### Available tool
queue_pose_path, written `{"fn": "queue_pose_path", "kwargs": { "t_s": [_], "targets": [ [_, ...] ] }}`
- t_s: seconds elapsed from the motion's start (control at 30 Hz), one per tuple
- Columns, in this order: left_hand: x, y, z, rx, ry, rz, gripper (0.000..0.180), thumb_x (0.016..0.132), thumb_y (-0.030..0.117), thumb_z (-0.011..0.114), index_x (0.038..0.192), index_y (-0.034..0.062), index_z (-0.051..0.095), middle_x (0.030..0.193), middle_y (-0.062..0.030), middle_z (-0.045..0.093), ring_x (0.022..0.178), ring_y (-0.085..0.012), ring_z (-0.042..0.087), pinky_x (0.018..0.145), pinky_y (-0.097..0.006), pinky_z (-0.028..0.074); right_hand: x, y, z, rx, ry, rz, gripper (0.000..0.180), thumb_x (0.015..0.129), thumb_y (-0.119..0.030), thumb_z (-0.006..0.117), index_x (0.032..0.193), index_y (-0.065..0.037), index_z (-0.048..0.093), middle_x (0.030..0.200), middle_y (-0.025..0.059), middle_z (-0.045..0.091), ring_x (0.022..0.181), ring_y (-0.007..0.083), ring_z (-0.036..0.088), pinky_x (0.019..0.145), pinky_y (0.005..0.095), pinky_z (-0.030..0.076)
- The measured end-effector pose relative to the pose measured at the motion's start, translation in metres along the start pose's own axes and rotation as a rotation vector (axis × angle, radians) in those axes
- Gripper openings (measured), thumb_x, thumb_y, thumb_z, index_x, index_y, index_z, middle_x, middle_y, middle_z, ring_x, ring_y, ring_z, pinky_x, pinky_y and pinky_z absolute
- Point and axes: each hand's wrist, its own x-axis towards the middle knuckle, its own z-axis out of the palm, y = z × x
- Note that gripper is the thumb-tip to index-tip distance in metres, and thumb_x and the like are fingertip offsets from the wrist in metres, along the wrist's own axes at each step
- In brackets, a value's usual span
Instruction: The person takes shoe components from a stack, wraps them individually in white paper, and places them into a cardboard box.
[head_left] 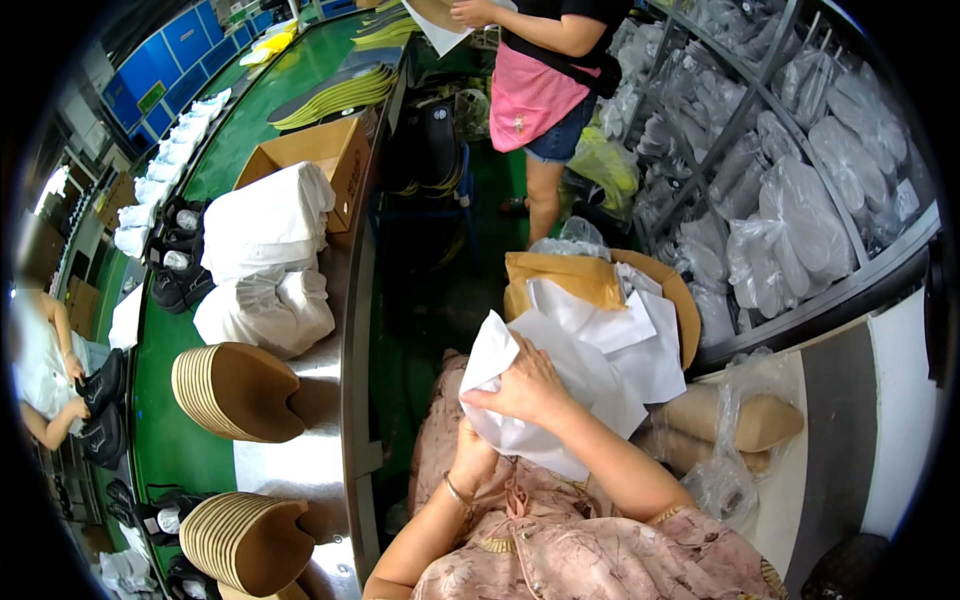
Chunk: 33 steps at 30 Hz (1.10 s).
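Observation:
A sheet of thin white paper (pixel 545 430) is bunched up in front of my lap. My right hand (pixel 530 385) is closed over it from above, thumb and fingers pressing the crumpled upper part. Below it my left hand (pixel 476 455), with a bangle at the wrist, is closed on the lower left edge of the same paper; its fingertips are hidden behind the sheet. Just beyond, more white sheets (pixel 600 320) spill from an open cardboard box (pixel 684 305).
Left of me, a metal-edged green conveyor (pixel 190 385) carries stacked brown card inserts (pixel 240 395), white wrapped bundles (pixel 265 220), a carton (pixel 340 165) and black shoes (pixel 180 285). Bagged insoles (pixel 790 220) fill a rack at right. Co-workers stand ahead and far left.

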Motion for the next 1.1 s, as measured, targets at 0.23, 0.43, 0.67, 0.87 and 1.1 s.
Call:
{"fn": "queue_pose_path", "kwargs": {
  "t_s": [0.23, 0.43, 0.67, 0.87, 1.1],
  "targets": [
    [0.006, -0.002, -0.005, 0.081, -0.067, 0.13, 0.02, 0.083, -0.002, 0.058, 0.103, 0.0021, 0.061, 0.099, -0.0024, 0.063, 0.089, -0.0107, 0.058, 0.077, -0.026, 0.048, 0.003, 0.012, -0.012, -0.033, -0.173, -0.018, 0.111, 0.056, -0.06, 0.071, 0.136, 0.003, 0.025, 0.136, 0.0281, 0.031, 0.121, 0.0418, 0.039, 0.101, 0.0427, 0.033],
    [0.006, 0.002, -0.015, 0.062, -0.17, 0.07, 0.027, 0.082, -0.002, 0.059, 0.109, 0.0024, 0.059, 0.104, -0.0031, 0.062, 0.092, -0.0112, 0.057, 0.079, -0.027, 0.048, 0.008, -0.003, -0.036, 0.034, -0.381, -0.05, 0.114, 0.052, -0.062, 0.073, 0.132, 0.007, 0.031, 0.131, 0.0292, 0.037, 0.119, 0.0387, 0.042, 0.1, 0.0393, 0.035],
    [0.0, 0.005, -0.024, 0.02, -0.249, 0.045, 0.039, 0.078, -0.008, 0.061, 0.114, 0.003, 0.055, 0.105, -0.0014, 0.061, 0.094, -0.01, 0.056, 0.081, -0.026, 0.047, -0.001, 0.006, -0.023, -0.015, -0.319, -0.188, 0.106, 0.054, -0.058, 0.072, 0.128, 0.008, 0.035, 0.12, 0.0305, 0.048, 0.112, 0.04, 0.049, 0.096, 0.0398, 0.038],
    [0.006, 0.045, -0.044, 0.388, -0.021, 0.184, 0.05, 0.076, -0.008, 0.058, 0.123, 0.001, 0.044, 0.114, -0.0084, 0.054, 0.101, -0.0169, 0.054, 0.084, -0.029, 0.046, -0.004, -0.004, -0.022, -0.342, -0.118, -0.11, 0.091, 0.055, -0.046, 0.074, 0.126, 0.001, 0.042, 0.124, 0.0244, 0.04, 0.112, 0.0401, 0.042, 0.094, 0.0443, 0.036],
    [0.0, 0.098, 0.01, 1.386, 0.048, 0.89, 0.07, 0.063, 0.006, 0.076, 0.124, -0.0028, 0.041, 0.123, -0.0201, 0.044, 0.111, -0.0367, 0.045, 0.093, -0.039, 0.04, -0.007, -0.028, -0.012, -0.707, -0.11, -0.178, 0.046, 0.062, -0.037, 0.074, 0.099, -0.011, 0.064, 0.112, 0.0221, 0.043, 0.095, 0.0335, 0.046, 0.078, 0.0429, 0.039]
  ]
}}
